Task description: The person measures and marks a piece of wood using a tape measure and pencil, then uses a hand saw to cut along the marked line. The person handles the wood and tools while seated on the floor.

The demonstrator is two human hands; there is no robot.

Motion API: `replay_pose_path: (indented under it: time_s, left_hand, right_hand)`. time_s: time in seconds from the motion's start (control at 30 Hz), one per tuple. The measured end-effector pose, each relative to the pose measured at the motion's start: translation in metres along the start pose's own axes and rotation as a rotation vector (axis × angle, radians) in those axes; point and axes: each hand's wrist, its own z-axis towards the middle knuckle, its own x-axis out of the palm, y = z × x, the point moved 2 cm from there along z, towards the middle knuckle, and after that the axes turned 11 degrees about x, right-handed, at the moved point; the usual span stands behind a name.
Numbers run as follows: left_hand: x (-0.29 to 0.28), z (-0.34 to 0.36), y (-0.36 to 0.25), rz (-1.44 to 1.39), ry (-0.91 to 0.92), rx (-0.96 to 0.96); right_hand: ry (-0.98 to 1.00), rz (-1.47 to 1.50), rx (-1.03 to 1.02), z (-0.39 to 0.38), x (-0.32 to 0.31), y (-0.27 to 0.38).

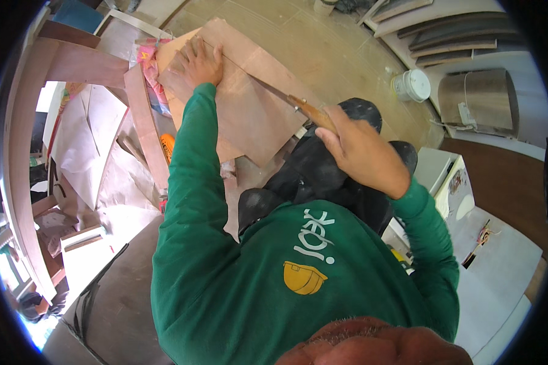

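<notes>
Left hand (200,61), upper centre-left of frame, lies flat with fingers spread, palm pressed down on a thin brown board (249,109). The board sits tilted in the upper middle of the frame, a second similar sheet partly showing under its left edge. Right hand (362,152), right of centre, is closed in a fist around the wooden handle of a knife (286,97); the blade runs up-left across the board's face toward the left hand and touches the surface. Both arms wear green sleeves (189,182). Dark trousers (323,176) show just below the board, so the board looks propped on the person's knees, though the contact is hidden. White bucket (413,84) stands on the floor in the upper right, well apart from the hands. Curved wooden frame (24,121) along the left edge, with pale paper sheets (85,140) beside it. Stacked curved planks (450,36) at the top right. White panel (499,267) at lower right.
</notes>
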Motion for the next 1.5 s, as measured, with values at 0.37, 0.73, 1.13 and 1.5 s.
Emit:
replay_pose_path:
  time_s: [0.37, 0.73, 1.13, 1.5]
  left_hand:
    - [-0.003, -0.002, 0.008, -0.005, -0.023, -0.027]
    - [-0.003, 0.0, 0.015, -0.021, 0.077, -0.068]
    - [0.0, 0.003, 0.022, 0.024, 0.095, -0.088]
    - [0.006, 0.002, 0.017, -0.126, -0.109, 0.056]
  right_hand:
    - [0.027, 0.044, 0.131, -0.066, -0.075, 0.018]
    - [0.043, 0.057, 0.082, -0.017, -0.044, 0.011]
    - [0.054, 0.08, 0.094, -0.005, -0.024, -0.005]
    - [0.04, 0.017, 0.027, 0.01, -0.012, -0.044]
